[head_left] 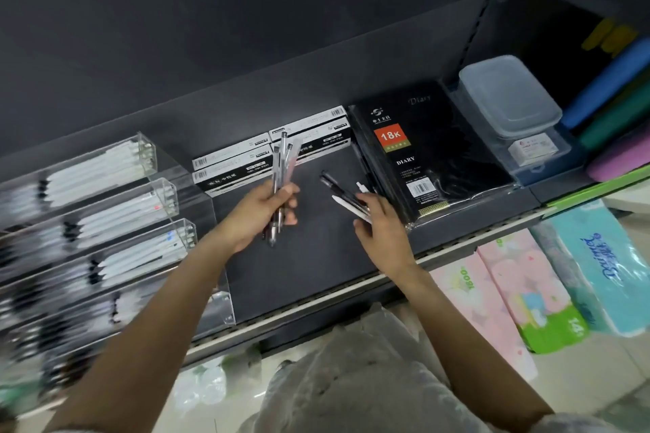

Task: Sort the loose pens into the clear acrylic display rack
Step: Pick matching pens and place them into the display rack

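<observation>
A bundle of clear pens (281, 183) stands upright in the left hand (262, 213), fingers (290, 192) curled round it above the dark shelf (309, 257). The right hand (381, 225) holds a few more pens (346, 195), black and white, fanned out toward the back. The clear acrylic rack (105, 221) sits well left, its tiers stocked with white pens. Gel-pen boxes (271, 153) line the back; a black diary (425, 155) lies just right.
</observation>
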{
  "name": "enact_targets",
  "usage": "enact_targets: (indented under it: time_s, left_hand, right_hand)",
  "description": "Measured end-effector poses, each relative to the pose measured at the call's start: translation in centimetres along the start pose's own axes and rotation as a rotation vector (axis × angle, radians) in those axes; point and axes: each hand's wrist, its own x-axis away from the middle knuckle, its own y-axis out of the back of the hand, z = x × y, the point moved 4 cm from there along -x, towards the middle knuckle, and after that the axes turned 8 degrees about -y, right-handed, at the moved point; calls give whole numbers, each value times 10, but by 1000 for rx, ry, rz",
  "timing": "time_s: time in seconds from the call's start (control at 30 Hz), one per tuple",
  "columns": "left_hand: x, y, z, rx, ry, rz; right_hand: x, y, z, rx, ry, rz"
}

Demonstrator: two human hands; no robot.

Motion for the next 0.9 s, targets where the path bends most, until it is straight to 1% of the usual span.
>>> enact_targets:
  time_s: [0.03, 0.07, 0.13, 0.17, 0.2, 0.4, 0.53, 0.63, 0.77, 0.9]
  left_hand:
    - [12, -2, -6, 237, 7, -18]
    - [23, -5, -11, 391, 12, -26]
    - [41, -12, -15, 579, 16, -43]
    - [48, -15, -14, 650, 23, -49]
    - [55, -18, -13, 705, 28, -48]
    - [89, -28, -5, 794, 3, 18]
    - [103, -25, 1, 880, 16, 26]
    - [113, -21, 9, 921, 27, 25]
    - [124, -15, 16, 932, -9, 27]
    - [130, -11, 18, 949, -25, 46]
  right_hand:
    - [0, 4, 8, -141, -60, 43]
    - [1, 7, 18, -288, -123, 99]
    - [2, 11, 44, -583, -226, 195]
    - [2, 13, 57, -689, -260, 233]
    - [1, 15, 69, -743, -276, 272]
    - [-11, 16, 127, -686, -204, 491]
    - [-17, 6, 150, -499, -119, 600]
    - [-15, -2, 160, -425, -39, 668]
    - [-11, -12, 164, -418, -27, 781]
    - [-8, -16, 163, -456, -56, 842]
